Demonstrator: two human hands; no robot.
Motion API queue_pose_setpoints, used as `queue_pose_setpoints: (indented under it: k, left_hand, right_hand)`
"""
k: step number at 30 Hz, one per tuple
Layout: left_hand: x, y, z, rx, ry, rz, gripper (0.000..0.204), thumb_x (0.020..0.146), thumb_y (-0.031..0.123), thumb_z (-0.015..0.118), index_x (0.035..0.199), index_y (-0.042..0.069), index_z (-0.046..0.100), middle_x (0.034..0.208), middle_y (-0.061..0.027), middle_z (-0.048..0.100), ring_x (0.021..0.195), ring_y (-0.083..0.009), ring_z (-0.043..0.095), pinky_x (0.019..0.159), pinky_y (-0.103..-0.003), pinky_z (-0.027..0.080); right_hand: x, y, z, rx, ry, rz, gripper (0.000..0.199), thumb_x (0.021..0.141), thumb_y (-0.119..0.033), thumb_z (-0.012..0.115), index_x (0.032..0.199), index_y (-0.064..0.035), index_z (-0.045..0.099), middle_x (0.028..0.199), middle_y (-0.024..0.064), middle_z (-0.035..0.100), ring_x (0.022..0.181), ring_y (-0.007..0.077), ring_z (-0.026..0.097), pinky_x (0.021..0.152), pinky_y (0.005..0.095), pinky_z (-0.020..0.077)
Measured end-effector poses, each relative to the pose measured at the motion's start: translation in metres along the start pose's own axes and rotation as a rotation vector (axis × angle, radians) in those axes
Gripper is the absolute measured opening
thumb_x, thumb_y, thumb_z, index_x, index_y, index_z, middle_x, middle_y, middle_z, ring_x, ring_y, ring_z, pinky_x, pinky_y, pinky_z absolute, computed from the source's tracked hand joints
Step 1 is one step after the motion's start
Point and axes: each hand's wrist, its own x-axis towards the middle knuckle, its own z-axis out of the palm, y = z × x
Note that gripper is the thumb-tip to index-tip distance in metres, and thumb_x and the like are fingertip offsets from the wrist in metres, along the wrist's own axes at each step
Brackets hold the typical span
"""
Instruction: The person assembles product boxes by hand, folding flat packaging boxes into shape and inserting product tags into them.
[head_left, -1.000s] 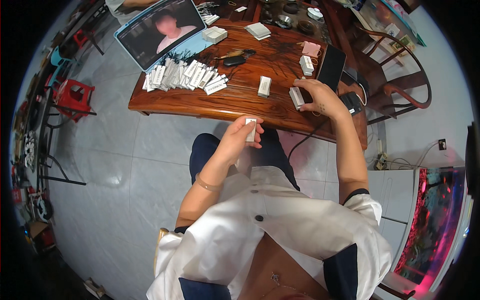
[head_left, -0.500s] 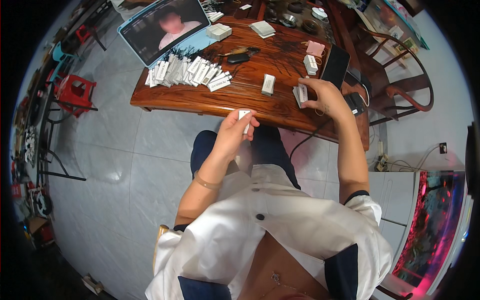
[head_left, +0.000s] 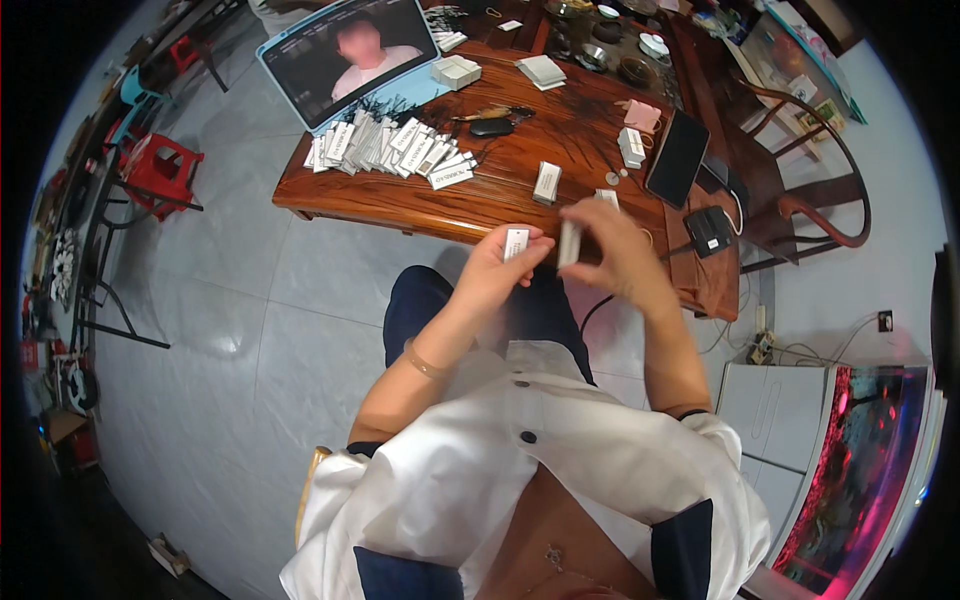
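Over the table's front edge, my left hand (head_left: 492, 270) is closed on a white hang tag (head_left: 516, 242), its printed face up and the thumb along its side. Just to the right, my right hand (head_left: 622, 258) pinches a small stack of white tags (head_left: 569, 244) between thumb and fingers, blurred by motion and apart from the left hand. Beyond the right fingers a few more white cards (head_left: 607, 197) lie on the table, partly covered. A narrow stack of tags (head_left: 546, 183) lies on the wood ahead of my hands. To its left is a heap of white tags with black strings (head_left: 385, 148).
A blue-framed screen (head_left: 350, 55) stands at the far left of the wooden table (head_left: 450, 213). Further white stacks (head_left: 457, 72), a black oval object (head_left: 491, 128), a phone (head_left: 678, 158), a black box with cables (head_left: 708, 232) and tea ware (head_left: 635, 70) surround the work area. A wooden armchair (head_left: 838, 200) stands right.
My right hand has lifted a stack of tags off the table and carried it left, close to my left hand. My left hand has shifted slightly right, keeping its tag.
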Motion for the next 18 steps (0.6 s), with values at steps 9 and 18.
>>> queue_pose_setpoints:
  k: [9,18]
  left_hand:
    - [-0.015,0.004,0.001,0.475,0.214,0.167,0.020,0.078,0.002,0.074,0.092,0.002,0.061,0.086,0.0005,0.061,0.068,-0.0029,0.050,0.061,-0.018,0.045]
    - [-0.015,-0.004,0.003,0.562,0.105,0.211,0.027,0.079,0.004,0.074,0.101,0.002,0.059,0.093,0.0001,0.060,0.073,-0.0039,0.049,0.065,-0.020,0.046]
  right_hand:
    - [-0.015,-0.017,0.043,0.540,0.069,0.271,0.027,0.078,-0.009,0.073,0.103,-0.0022,0.065,0.093,0.0073,0.061,0.076,0.0136,0.060,0.065,0.0248,0.0483]
    - [-0.018,-0.016,0.050,0.461,0.178,0.242,0.008,0.084,-0.007,0.065,0.086,0.0004,0.064,0.084,0.0103,0.061,0.073,0.0196,0.059,0.067,0.0285,0.0468]
